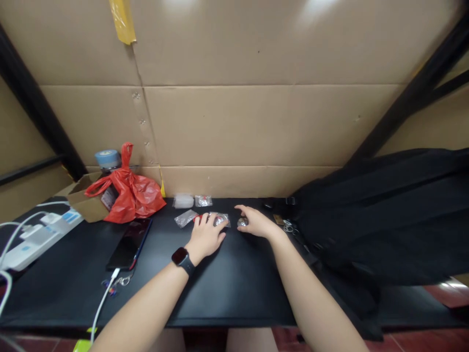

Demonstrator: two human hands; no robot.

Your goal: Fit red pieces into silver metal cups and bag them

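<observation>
Centrally, on a black tabletop (234, 278), a small clear packet (226, 217) lay partly under a person's left hand (205, 235). What showed of the packet was glossy and crinkled, with a rounded, silvery shape visible by the fingertips. Something bright red (197, 219) peeped out at the other side of the fingers; whether it belonged to the same packet could not be told. The left hand was palm down, its fingers slightly spread over the packet; whether they gripped it could not be told.

Just to the right, a small round object (242, 222), shiny, with grey and darker patches, sat on the tabletop. The right hand (256, 223) curved around it, index finger and thumb wide apart, with the object between them; contact was unclear.

A flat transparent packet (185, 218) lay beside the left hand. Behind, near the cardboard wall (234, 127), were a whitish translucent bundle (183, 201) and another clear packet (203, 201) with a spot of red inside.
</observation>
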